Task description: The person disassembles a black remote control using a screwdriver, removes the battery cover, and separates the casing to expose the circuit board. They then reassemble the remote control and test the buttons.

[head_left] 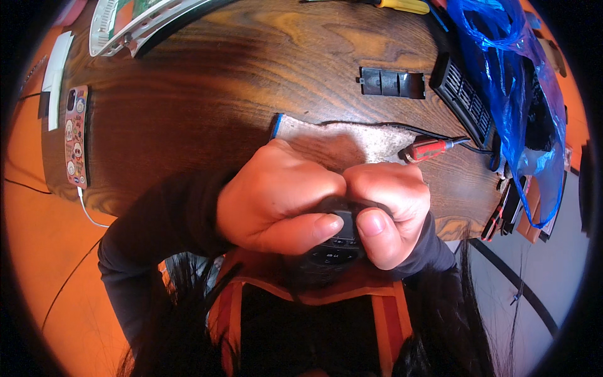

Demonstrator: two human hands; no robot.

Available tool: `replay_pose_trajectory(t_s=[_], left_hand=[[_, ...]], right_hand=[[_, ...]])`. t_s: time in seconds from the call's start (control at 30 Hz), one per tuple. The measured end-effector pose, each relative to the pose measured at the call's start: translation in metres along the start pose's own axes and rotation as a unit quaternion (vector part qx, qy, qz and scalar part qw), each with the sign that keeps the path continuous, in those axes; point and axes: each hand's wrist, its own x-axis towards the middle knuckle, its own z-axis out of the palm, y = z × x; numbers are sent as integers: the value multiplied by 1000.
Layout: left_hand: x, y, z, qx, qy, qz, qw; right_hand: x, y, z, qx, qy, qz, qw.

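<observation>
Both my hands grip a black remote control (pixel 338 248) close to my body. Its buttons face up at me, and the far end is hidden by my fingers. My left hand (pixel 286 198) is closed on its left side, thumb lying along the top edge. On the other side my right hand (pixel 389 210) is curled round it, thumb pressed near the upper right edge. Just beyond my knuckles lies a worn whitish cloth (pixel 339 138) with a blue edge. A red-handled screwdriver (pixel 430 149) rests by the cloth's right end.
A black plastic tray-like piece (pixel 392 83) and a black slotted panel (pixel 463 99) lie at the back right, beside a blue plastic bag (pixel 496 75). A phone in a stickered case (pixel 76 138) is at left, cable attached. A yellow-handled tool (pixel 405 5) lies at the far edge.
</observation>
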Motion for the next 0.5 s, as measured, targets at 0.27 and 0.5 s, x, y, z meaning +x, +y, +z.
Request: replay_pose_trajectory(t_s=[0.27,0.5], left_hand=[[6,5,10,-86,91,-106,986],[1,12,3,61,54,-143,986]], right_hand=[[1,6,4,49,135,81,986],[6,6,-5,17,94,32,995]])
